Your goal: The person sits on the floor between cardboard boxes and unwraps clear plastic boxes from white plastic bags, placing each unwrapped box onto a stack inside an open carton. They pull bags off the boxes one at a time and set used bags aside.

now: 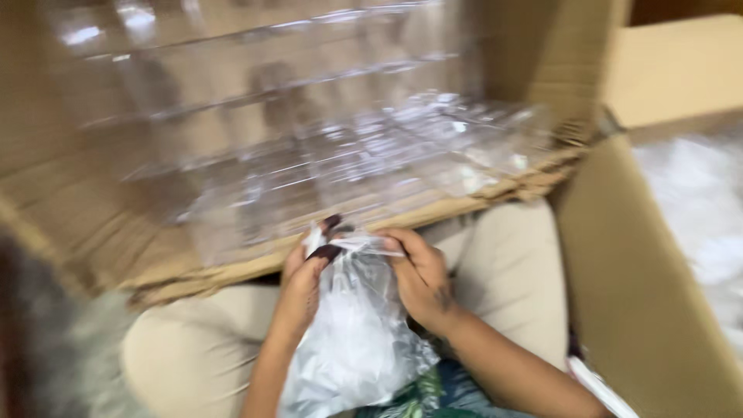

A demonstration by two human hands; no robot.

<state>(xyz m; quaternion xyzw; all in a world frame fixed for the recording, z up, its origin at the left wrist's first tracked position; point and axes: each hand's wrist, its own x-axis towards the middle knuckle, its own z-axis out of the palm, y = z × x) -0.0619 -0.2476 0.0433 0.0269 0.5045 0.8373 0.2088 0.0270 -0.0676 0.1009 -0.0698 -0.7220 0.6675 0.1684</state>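
Both my hands hold the top of a clear plastic bag (pixel 356 340) that rests in my lap. My left hand (pixel 303 282) pinches the bag's mouth on the left, its dark nails showing at the edge. My right hand (pixel 418 271) grips the same mouth from the right, fingers curled over the plastic. The bag hangs down between my forearms and looks whitish and crinkled; what is inside it is too blurred to make out. The whole picture is motion-blurred.
A large open cardboard box (pixel 93 224) in front of my knees holds stacked clear plastic containers (pixel 325 147). A second cardboard box (pixel 642 294) stands at the right with white plastic (pixel 696 209) inside. My beige trousers (pixel 193 356) fill the bottom.
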